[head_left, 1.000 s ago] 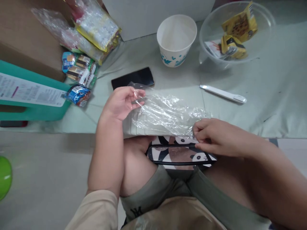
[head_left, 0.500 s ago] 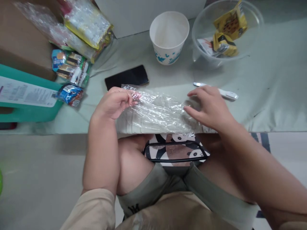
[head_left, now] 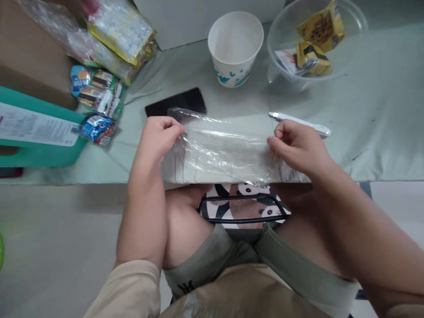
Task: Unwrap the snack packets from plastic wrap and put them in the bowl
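Note:
A clear plastic bag is stretched between my two hands over the table's front edge. My left hand pinches its left end between thumb and fingers. At the opposite end, my right hand is closed on the film, thumb pressed against the fingers. Behind the bag's upper left corner lies a black phone, partly covered by the film. A white-handled cutter or small knife rests just beyond my right hand, partly hidden by it.
A paper cup and a clear bowl with yellow snack packets stand at the back. On the left are wrapped snack packs, a green container and a cardboard box. A panda-print thing sits between my knees.
My right hand has gone from spread fingers to a pinch on the bag's right end. The crumpled film is now drawn flatter and tauter between both hands.

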`<action>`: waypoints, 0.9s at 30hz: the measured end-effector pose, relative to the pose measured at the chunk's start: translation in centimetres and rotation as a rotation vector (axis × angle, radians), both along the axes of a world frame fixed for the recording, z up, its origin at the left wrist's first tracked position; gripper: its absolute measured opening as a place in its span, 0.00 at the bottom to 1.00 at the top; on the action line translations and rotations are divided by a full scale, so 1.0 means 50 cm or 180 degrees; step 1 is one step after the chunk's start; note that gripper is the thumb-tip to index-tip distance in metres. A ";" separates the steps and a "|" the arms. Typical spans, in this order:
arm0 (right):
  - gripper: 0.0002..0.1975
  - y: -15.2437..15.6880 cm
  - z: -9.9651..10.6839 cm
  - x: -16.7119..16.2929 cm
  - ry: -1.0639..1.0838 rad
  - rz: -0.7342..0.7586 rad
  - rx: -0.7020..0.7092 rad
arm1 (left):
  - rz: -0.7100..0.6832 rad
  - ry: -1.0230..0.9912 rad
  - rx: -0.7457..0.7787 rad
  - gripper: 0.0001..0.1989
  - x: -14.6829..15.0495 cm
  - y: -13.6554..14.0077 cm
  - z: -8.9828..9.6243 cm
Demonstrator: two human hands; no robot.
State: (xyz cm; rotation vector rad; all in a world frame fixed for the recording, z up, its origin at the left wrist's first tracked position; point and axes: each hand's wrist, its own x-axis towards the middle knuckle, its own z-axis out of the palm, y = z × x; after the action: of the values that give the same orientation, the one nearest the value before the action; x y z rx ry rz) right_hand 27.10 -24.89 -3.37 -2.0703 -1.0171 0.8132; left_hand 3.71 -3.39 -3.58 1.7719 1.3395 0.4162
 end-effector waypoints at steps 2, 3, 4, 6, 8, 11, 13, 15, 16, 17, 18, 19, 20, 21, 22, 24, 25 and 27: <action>0.09 0.000 0.001 0.002 0.0594 -0.0148 -0.0044 | 0.0115 -0.0055 0.0359 0.11 0.003 -0.001 0.001; 0.09 0.000 0.003 0.003 0.0833 -0.0229 -0.0024 | 0.0221 -0.0144 0.0666 0.14 0.005 -0.005 0.003; 0.10 0.000 0.006 0.002 0.1035 -0.0317 0.0030 | 0.0317 -0.0271 0.1034 0.16 0.008 -0.013 0.007; 0.12 0.001 0.016 -0.001 0.1444 -0.0527 0.0226 | 0.0425 -0.0628 0.1866 0.15 0.019 -0.040 0.016; 0.15 0.004 0.028 -0.007 0.1851 -0.0773 0.0440 | -0.0016 -0.1250 0.1953 0.09 0.036 -0.079 0.022; 0.17 0.012 0.040 -0.014 0.2248 -0.1120 0.0655 | -0.1438 -0.1699 0.1837 0.04 0.071 -0.143 0.021; 0.18 0.016 0.038 -0.013 0.2342 -0.1284 0.0722 | -0.2209 -0.1595 0.2120 0.15 0.091 -0.178 0.014; 0.19 0.019 0.031 -0.008 0.2458 -0.1268 0.0702 | -0.2353 -0.1326 0.2144 0.26 0.103 -0.201 0.005; 0.20 0.020 0.027 -0.006 0.2523 -0.1205 0.0667 | -0.2415 -0.1237 0.2160 0.31 0.105 -0.208 0.000; 0.21 0.021 0.025 -0.005 0.2579 -0.1157 0.0638 | -0.2464 -0.1174 0.2173 0.34 0.106 -0.214 -0.004; 0.22 0.022 0.024 -0.005 0.2604 -0.1164 0.0641 | -0.2535 -0.1165 0.2211 0.36 0.106 -0.217 -0.007; 0.22 0.023 0.024 -0.008 0.2595 -0.1227 0.0665 | -0.2609 -0.1202 0.2272 0.37 0.105 -0.219 -0.010; 0.22 0.026 0.027 -0.012 0.2549 -0.1341 0.0707 | -0.2667 -0.1263 0.2360 0.36 0.104 -0.221 -0.012; 0.21 0.029 0.030 -0.016 0.2490 -0.1471 0.0741 | -0.2703 -0.1319 0.2481 0.34 0.103 -0.223 -0.013; 0.20 0.032 0.033 -0.021 0.2447 -0.1577 0.0745 | -0.2714 -0.1334 0.2632 0.30 0.103 -0.224 -0.015; 0.18 0.038 0.035 -0.028 0.2407 -0.1685 0.0717 | -0.2690 -0.1242 0.2935 0.14 0.104 -0.228 -0.017; 0.18 0.040 0.033 -0.029 0.2404 -0.1702 0.0705 | -0.2689 -0.1170 0.3021 0.07 0.105 -0.231 -0.018; 0.18 0.041 0.025 -0.026 0.2366 -0.1688 0.0731 | -0.2763 -0.1077 0.3004 0.03 0.109 -0.236 -0.022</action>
State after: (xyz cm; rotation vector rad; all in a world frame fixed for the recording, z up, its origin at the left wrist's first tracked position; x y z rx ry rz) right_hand 25.82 -22.85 -2.10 -1.5213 -0.1328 0.9994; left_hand 9.15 -15.20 -4.66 2.6482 -0.0089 0.8649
